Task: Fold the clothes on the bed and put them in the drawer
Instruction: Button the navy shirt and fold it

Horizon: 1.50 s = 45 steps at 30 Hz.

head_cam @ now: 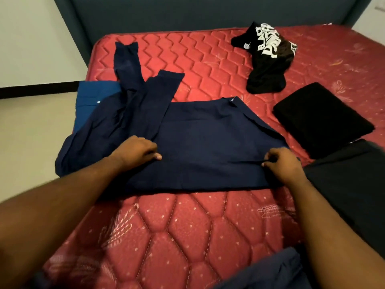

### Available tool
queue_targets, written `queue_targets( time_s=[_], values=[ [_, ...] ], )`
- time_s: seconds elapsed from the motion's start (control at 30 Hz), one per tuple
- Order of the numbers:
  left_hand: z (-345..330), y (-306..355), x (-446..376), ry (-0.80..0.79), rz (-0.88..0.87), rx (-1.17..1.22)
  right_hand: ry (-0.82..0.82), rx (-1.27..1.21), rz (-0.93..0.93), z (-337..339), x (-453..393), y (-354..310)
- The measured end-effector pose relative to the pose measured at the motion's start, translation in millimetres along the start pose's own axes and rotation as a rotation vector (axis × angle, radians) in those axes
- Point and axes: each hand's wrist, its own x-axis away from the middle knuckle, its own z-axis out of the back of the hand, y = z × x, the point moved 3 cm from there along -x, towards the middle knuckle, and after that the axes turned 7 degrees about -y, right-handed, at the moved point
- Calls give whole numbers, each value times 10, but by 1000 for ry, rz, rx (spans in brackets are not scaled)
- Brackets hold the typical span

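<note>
Dark garment (pixel 352 184) cut off at right edge; navy cloth (pixel 268 274) cut off below; black T-shirt's (pixel 266 59) print partly hidden by folds.

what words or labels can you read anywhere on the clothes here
Large white block lettering on the crumpled black t-shirt: folded and partly hidden; looks like "BLACK" over "PANTHER", but not fully legible.
Small white tag on the same t-shirt: too small to read.
Small pale label at the neck of the navy shirt: too small to read.
Small white mark on the blue garment: too small to read.

Dark headboard (pixel 187 13), pale floor (pixel 31 126)
</note>
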Motion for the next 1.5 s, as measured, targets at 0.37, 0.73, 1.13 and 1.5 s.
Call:
queue_targets(
  time_s=[0.37, 0.73, 1.13, 1.5],
  values=[
    [21, -51, 0, 193, 15, -267, 141, 48, -72, -22, -74, -75],
    [-481, 855, 305, -117, -453, -172, -221, 134, 439, -788, 571, -950],
    [-306, 1010, 110, -183, -472, -15, -111, 394, 172, -677, 434, -446],
    [-494, 1093, 50, -233, -381, -51, -119, 248, -7, -410, 161, 324]
  ],
)
